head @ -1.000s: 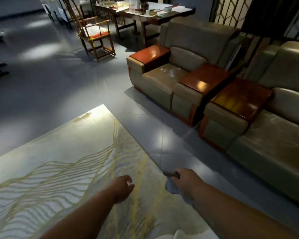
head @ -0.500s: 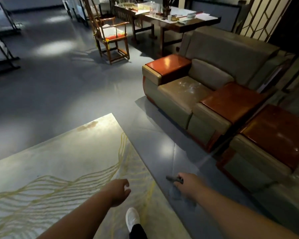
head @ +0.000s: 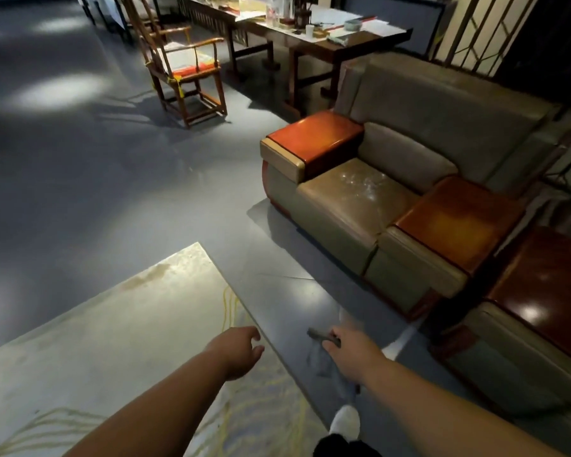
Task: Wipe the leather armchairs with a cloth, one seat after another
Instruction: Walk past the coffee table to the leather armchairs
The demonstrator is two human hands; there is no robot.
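Grey cloth (head: 323,357) gripped in right hand (head: 351,352), hanging downward, near armchair (head: 360,206); left hand (head: 241,352) loosely curled, empty.

Single head-worn wide-angle view, standing height, facing forward and down; grey tiled floor (head: 80,192) near, beige leather armchair with red-brown wooden armrests (head: 353,206) ahead-right.

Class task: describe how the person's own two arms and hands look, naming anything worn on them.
Both forearms are bare right down to the picture's bottom edge, with no sleeves in view. The left hand and right hand wear no gloves; no watch, ring or bracelet shows.
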